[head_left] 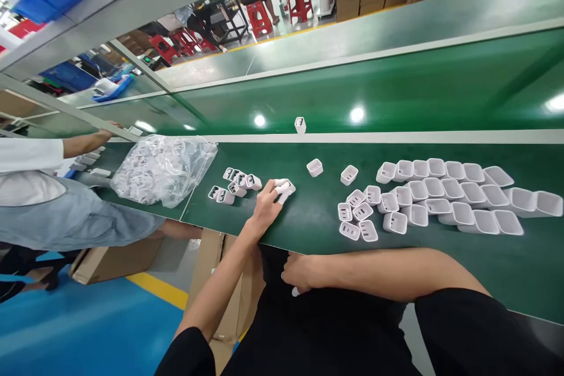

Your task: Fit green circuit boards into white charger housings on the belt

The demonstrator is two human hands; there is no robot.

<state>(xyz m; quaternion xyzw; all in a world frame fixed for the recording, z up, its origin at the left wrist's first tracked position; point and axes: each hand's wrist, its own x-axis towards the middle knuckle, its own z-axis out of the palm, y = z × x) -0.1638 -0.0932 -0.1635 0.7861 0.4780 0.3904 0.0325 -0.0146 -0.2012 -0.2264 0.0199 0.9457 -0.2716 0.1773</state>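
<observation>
Because the open white cups lie mostly to the person's right, the left hand (pixel 266 202) works in the bare middle of the green worktop (pixel 308 220), where there is room around it. Its fingers, some in white covers, pinch a small white piece (pixel 291 188) low on the surface, perhaps so that the worktop helps steady it; the fingers hide most of its shape. The right hand (pixel 302 271) is curled at the near edge, before the dark clothing; whether it grips anything I cannot tell.

The rows of cups (pixel 434 187) lean one against the next, mouths showing, which seems to keep them in order and easy to pick singly. Nearer the middle, a looser cluster (pixel 362 211) shows slots in the cup floors, and two single cups (pixel 314 168) (pixel 349 174) stand apart. Left of the left hand, a small group of filled cups (pixel 237 180) shows dark parts inside, likely set there to keep them from the hollow ones. Beyond it sits a clear plastic bag (pixel 155 169), and a lone cup (pixel 300 124) stands behind the pale rail (pixel 374 138).
</observation>
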